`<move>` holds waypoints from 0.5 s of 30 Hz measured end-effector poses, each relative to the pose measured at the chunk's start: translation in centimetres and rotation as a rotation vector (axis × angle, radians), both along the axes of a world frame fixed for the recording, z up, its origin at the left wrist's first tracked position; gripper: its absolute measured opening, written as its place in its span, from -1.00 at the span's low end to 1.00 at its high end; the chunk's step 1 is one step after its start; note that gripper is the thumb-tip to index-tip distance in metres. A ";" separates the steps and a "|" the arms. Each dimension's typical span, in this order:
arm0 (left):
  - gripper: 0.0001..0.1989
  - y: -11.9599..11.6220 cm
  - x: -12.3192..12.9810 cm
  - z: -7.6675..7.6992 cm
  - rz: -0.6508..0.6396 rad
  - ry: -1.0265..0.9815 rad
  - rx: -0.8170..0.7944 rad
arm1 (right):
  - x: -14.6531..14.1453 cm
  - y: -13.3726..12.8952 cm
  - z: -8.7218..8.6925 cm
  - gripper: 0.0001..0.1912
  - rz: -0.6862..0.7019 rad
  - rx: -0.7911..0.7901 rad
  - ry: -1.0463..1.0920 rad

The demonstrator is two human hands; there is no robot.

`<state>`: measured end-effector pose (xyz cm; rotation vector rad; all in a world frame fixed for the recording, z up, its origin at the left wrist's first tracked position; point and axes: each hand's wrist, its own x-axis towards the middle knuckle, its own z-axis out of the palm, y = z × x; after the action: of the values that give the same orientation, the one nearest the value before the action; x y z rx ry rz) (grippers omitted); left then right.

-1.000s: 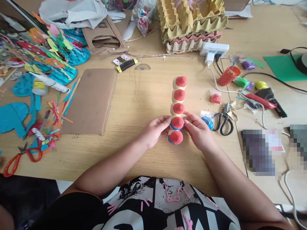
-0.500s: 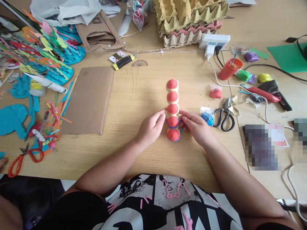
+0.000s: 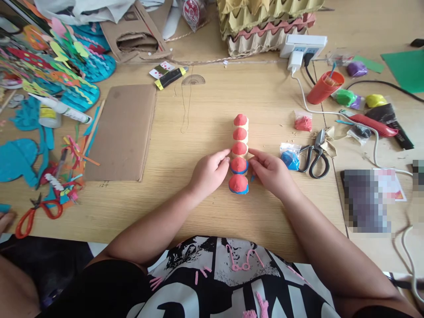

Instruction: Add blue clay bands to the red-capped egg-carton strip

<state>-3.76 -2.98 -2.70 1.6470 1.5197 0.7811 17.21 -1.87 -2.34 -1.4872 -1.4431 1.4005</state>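
Observation:
A strip of several egg-carton bumps (image 3: 239, 148) stands out from me over the wooden table, each bump capped in red clay. Blue clay rims the two bumps nearest me. My left hand (image 3: 210, 172) grips the strip's left edge near its middle, fingers closed. On the right edge, my right hand (image 3: 270, 171) pinches the strip with thumb and fingers. A small blue piece shows just below the right fingertips. To the right lie a bag of blue clay (image 3: 290, 159) and a bag of red clay (image 3: 303, 123).
Black-handled scissors (image 3: 317, 154), a red cup (image 3: 325, 87) and a white cable lie right. Cardboard (image 3: 121, 132), orange-handled scissors (image 3: 38, 212) and blue cutouts (image 3: 18, 159) lie left. Egg trays (image 3: 265, 26) stand at the back. Another person's hand (image 3: 5, 220) shows at far left.
The strip has tilted, its near end showing more of the blue rim. Both hands keep their hold with slight shifts. The view has moved a little.

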 end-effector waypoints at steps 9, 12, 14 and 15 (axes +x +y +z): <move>-0.61 -0.4 0.8 -0.4 0.099 -0.534 -0.153 | -0.7 -0.9 1.0 -0.41 -0.111 -0.305 0.528; -0.60 -0.5 1.0 -0.2 0.163 -0.726 -0.252 | -0.9 -1.1 1.2 -0.53 -0.113 -0.342 0.684; -0.60 -0.5 1.2 0.1 0.193 -0.869 -0.319 | -0.9 -1.2 1.4 -0.57 -0.095 -0.371 0.754; -0.60 -0.5 1.2 0.2 0.200 -0.938 -0.350 | -1.0 -1.2 1.5 -0.59 -0.086 -0.384 0.786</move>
<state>-2.51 -3.46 -2.46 0.6864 1.0411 1.1068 16.25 -3.11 -0.86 -0.9819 -0.6383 1.9750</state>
